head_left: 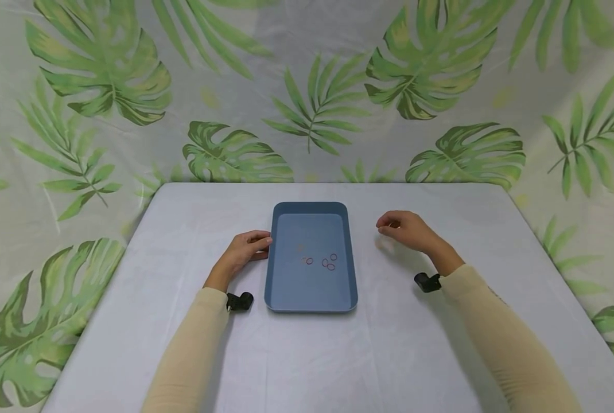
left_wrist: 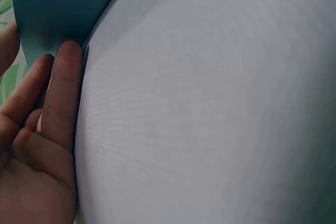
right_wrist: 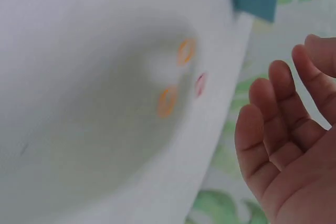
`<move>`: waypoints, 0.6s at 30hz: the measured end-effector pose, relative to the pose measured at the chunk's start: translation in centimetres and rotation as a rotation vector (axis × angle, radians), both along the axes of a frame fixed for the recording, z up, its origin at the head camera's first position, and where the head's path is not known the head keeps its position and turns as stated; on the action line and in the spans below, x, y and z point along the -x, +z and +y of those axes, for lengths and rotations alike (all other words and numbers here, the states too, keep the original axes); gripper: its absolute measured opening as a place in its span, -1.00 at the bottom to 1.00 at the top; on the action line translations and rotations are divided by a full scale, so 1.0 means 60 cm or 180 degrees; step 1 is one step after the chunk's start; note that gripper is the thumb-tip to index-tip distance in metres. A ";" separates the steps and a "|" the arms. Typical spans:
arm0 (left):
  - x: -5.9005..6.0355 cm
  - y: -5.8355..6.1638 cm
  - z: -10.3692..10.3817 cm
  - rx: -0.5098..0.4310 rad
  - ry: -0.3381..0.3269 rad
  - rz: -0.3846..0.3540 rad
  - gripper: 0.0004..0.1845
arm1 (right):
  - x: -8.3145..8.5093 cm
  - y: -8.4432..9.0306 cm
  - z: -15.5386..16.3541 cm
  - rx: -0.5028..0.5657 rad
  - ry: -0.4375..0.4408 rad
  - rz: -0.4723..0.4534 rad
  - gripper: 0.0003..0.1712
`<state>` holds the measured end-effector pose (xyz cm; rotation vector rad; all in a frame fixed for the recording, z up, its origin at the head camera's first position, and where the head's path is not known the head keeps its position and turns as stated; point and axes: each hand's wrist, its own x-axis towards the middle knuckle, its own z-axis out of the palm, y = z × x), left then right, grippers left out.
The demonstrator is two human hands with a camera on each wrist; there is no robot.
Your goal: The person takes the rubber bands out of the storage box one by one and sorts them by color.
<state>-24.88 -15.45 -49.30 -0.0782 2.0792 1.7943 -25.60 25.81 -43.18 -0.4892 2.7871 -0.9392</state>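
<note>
"So, what lies in front of the person?"

"A shallow blue tray (head_left: pixel 309 295) sits on a white surface (head_left: pixel 312 361). On its floor are several small red rings (head_left: pixel 325 263), with fainter orange ones near them."

"And the hands?"

"The left hand (head_left: pixel 244 251) rests at the tray's left side, fingers fairly straight and touching the wall. The right hand (head_left: pixel 407 229) hovers right of the tray, its grip narrow: fingers softly bent, thumb close to the forefinger. No ring shows between them."

"Is anything near that right hand?"

"Yes, three loose rings lie on the surface, well clear of the tray: two orange rings (right_wrist: pixel 162 100) and one pinkish-red, seen blurred from the right wrist."

"How would one do this well?"

"The step seems to be picking up a loose ring. I would lower the fingertips almost flat to the cloth, pinch one ring by its edge, and check that no neighbour comes along. Such thin rings may slip or flick away, so a light, slow pinch suits. The left hand's touch should help keep the tray steady."
</note>
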 end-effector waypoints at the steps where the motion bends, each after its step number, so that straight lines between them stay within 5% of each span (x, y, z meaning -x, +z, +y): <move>1: 0.001 -0.001 0.000 0.0002 0.0004 0.0003 -0.51 | -0.001 0.002 -0.007 0.0015 0.0049 0.0000 -0.75; 18: -0.001 0.000 0.001 0.0014 -0.0009 0.0049 -0.49 | -0.023 -0.018 -0.100 0.0150 0.0710 0.0507 -0.83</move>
